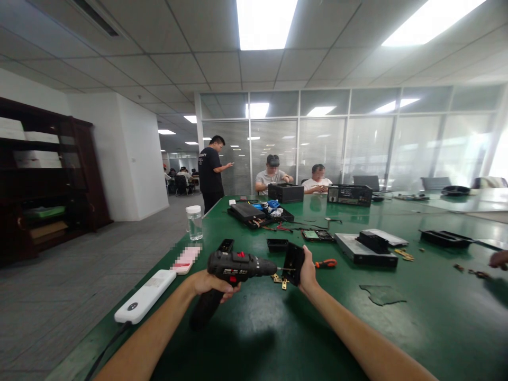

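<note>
My left hand is wrapped round the grip of a black cordless drill, which points to the right. The drill's bit meets, or nearly meets, the face of a small black plastic part; exact contact is hard to make out. Holding that part upright from its right side is my right hand, fingers closed on its edge. Beneath the bit, several small brass-coloured pieces lie on the green table. A screwdriver with an orange and black handle rests just behind my right hand.
A white power strip, a phone and a clear jar line the left edge. Behind are a black tray, a silver drive and dark electronics. A glassy shard lies right. Other people sit across the table.
</note>
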Available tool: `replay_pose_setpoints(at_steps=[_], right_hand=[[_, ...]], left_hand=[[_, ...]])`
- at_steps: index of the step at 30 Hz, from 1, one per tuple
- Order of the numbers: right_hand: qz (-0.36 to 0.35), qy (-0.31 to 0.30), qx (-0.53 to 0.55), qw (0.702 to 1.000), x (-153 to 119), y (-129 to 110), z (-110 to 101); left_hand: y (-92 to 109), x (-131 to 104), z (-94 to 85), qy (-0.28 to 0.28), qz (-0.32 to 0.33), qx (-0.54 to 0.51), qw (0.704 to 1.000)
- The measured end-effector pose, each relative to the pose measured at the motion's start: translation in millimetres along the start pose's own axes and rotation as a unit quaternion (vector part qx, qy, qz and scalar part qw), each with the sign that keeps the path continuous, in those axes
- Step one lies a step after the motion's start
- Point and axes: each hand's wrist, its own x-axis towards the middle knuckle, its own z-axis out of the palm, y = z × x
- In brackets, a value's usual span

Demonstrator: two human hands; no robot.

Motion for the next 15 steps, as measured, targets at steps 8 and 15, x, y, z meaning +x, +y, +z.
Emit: replay_pose_setpoints(at_steps=[8,15], right_hand=[[0.039,0.011,0.017,0.999,-3.9,-3.0,3.0],[0.046,0.009,0.023,0.999,-4.9,-3.9,3.1]], left_hand=[[-0.1,0.0,1.1,0.008,-0.002,0.002,1.0],[2.9,-1.0,3.8,0.004,-0.002,-0.004,1.0]])
